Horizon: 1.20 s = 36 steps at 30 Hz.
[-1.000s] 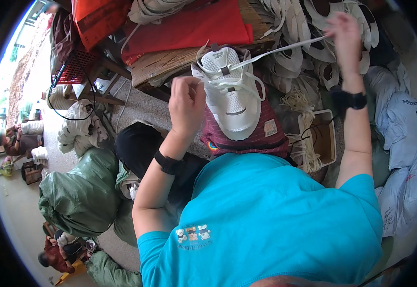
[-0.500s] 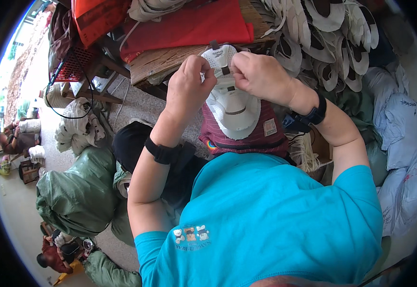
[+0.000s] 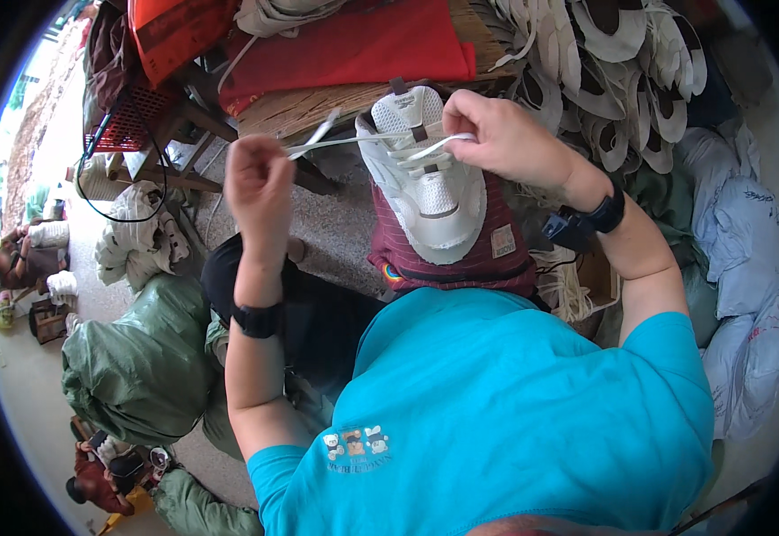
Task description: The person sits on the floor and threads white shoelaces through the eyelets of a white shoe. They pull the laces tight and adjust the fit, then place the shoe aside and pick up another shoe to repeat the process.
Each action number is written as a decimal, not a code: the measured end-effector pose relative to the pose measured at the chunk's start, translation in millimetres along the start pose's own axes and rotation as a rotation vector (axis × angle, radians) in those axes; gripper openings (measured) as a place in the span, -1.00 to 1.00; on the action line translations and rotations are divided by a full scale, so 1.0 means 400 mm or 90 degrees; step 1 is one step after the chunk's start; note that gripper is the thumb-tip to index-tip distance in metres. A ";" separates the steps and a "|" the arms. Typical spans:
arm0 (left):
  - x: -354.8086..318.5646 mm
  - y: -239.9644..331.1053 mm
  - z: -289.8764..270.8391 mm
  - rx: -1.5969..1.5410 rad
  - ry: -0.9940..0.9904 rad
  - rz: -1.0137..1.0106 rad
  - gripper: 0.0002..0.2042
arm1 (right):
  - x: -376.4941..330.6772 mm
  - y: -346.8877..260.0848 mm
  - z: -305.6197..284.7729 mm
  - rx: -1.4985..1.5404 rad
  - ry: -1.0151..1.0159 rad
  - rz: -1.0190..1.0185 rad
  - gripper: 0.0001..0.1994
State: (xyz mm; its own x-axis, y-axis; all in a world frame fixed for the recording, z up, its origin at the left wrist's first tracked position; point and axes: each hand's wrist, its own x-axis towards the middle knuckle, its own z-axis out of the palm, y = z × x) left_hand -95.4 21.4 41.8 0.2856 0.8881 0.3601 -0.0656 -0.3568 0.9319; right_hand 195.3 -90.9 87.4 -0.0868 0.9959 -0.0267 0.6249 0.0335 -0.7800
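A white shoe upper (image 3: pixel 439 204) with a mesh tongue rests on maroon striped cloth (image 3: pixel 505 213) in front of me, its toe pointing toward my body. A white shoelace (image 3: pixel 346 139) runs through its upper eyelets. My left hand (image 3: pixel 260 179), a little blurred, is closed on one part of the lace, left of the shoe. The stretch from there to the shoe is taut, and a loose tip sticks up beside the fingers. At the shoe's right side my right hand (image 3: pixel 496 134) pinches the other part of the lace between thumb and fingers.
Beyond the shoe is a wooden bench (image 3: pixel 318 111) with red cloth (image 3: pixel 354 54). Several shoe uppers (image 3: pixel 621 80) hang at the far right. Loose laces (image 3: pixel 570 290) lie in a box by my right arm. Green sacks (image 3: pixel 139 357) are on the left; two people sit farther off.
My left hand has swung left, away from the shoe, drawing the lace out with it. The right hand has shifted slightly right, and the shoe's front is now uncovered.
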 end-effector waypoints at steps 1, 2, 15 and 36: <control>-0.001 0.003 -0.033 0.006 0.020 -0.004 -0.82 | 0.000 0.006 -0.015 0.092 -0.031 0.018 -0.87; -0.003 0.006 -0.067 0.014 0.042 -0.009 -0.81 | 0.003 0.012 -0.028 0.186 -0.063 0.034 -0.86; -0.041 -0.010 -0.300 0.229 0.209 0.097 -0.90 | 0.036 0.018 -0.025 -0.175 0.078 -0.138 -0.85; -0.077 0.052 -0.430 0.238 -0.181 -0.323 -0.88 | -0.030 0.161 -0.088 0.100 0.010 0.064 -0.82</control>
State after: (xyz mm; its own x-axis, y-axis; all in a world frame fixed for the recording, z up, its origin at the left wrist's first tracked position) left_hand -269.9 36.3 57.7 0.4364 0.8797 -0.1891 0.4621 -0.0388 0.8860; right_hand 264.0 -97.6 59.5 -0.0168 0.9947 -0.1010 0.5006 -0.0791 -0.8620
